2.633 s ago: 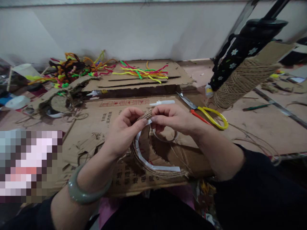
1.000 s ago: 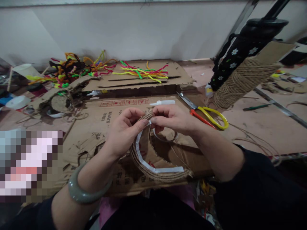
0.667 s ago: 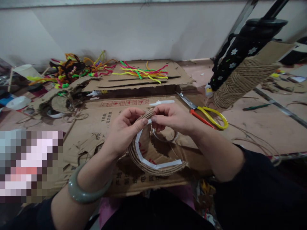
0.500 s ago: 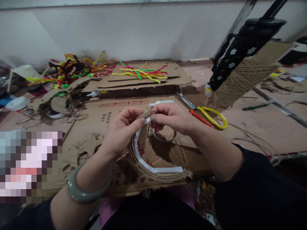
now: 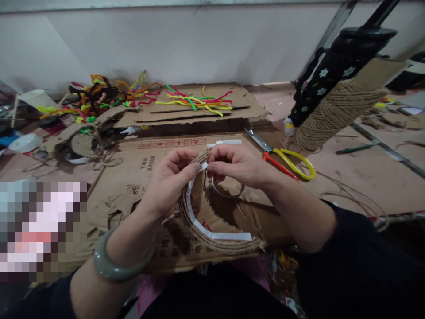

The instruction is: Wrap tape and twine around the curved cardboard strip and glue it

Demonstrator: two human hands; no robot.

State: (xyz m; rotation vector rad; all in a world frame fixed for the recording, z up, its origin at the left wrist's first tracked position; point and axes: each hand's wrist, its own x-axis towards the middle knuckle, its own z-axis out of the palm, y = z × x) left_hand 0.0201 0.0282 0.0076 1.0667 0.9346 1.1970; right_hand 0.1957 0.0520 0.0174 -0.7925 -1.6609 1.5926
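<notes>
2 hands are meeting at the top end of a twine-wrapped curved strip (image 5: 212, 239): the left hand (image 5: 171, 184) and the right hand (image 5: 237, 165) are both pinching it, fingertips pressed together on its white tape (image 5: 194, 217). From the pinch the strip is arcing down toward the person, then right, its open side facing right. Flattened cardboard (image 5: 133, 177) is lying underneath with free room all around. Right of the grip, yellow-handled scissors (image 5: 287, 159) are lying well apart.
</notes>
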